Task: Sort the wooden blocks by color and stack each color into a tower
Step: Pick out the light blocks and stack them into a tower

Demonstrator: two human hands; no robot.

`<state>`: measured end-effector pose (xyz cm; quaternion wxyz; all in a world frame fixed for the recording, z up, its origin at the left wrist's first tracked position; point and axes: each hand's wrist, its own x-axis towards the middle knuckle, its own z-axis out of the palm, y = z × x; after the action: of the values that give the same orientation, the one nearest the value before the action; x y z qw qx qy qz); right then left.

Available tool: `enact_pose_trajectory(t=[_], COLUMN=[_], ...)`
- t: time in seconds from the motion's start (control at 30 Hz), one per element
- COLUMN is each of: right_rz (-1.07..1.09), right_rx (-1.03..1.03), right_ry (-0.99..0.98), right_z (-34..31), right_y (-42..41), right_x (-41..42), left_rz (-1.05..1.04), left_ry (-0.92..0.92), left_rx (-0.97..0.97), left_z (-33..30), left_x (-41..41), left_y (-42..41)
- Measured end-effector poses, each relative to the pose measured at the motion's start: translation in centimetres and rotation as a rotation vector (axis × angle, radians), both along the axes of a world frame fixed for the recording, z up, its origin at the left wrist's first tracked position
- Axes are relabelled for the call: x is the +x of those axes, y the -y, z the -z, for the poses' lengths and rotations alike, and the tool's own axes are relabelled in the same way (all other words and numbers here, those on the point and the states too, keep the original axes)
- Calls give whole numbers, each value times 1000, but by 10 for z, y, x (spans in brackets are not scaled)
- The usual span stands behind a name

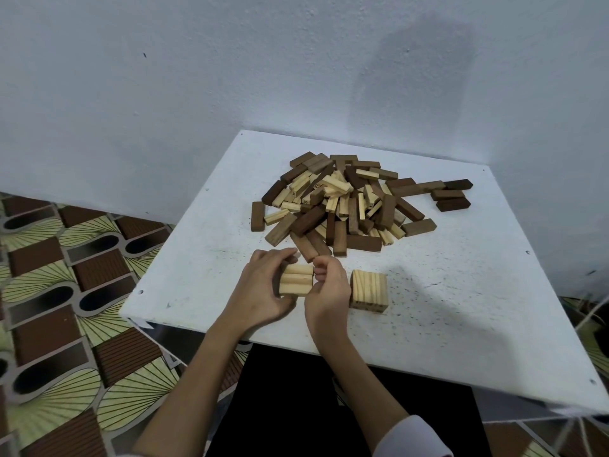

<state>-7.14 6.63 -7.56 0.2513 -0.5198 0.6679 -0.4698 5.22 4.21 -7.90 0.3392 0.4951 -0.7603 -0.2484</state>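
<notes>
We've got three pale blocks point(296, 280) side by side, left hand point(263, 288) and right hand point(328, 288) pinching their opposite ends, pale stack point(368, 289) just right, mixed pile point(346, 202) behind

1. there is only one view, from a camera on the person's head.
2. it looks forward and down at the square white table top point(445, 291), with the pale wall point(197, 77) behind.
3. it is close: both forearms enter from the bottom edge.
4. the wide lens also shows the patterned brown and green floor point(66, 291) at the left.
</notes>
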Motion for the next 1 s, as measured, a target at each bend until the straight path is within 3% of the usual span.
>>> enact_pose_trajectory(t=[0.8,1.0], right_rz=[7,-14], right_rx=[-10,-121], right_ry=[-7,-62], right_z=[1,-1], right_y=[1,-3], right_x=[2,5], left_rz=[-19,-87], left_ry=[-14,-149], left_rx=[22,117], left_z=[0,-3], left_x=[0,-1], left_y=[-1,-7])
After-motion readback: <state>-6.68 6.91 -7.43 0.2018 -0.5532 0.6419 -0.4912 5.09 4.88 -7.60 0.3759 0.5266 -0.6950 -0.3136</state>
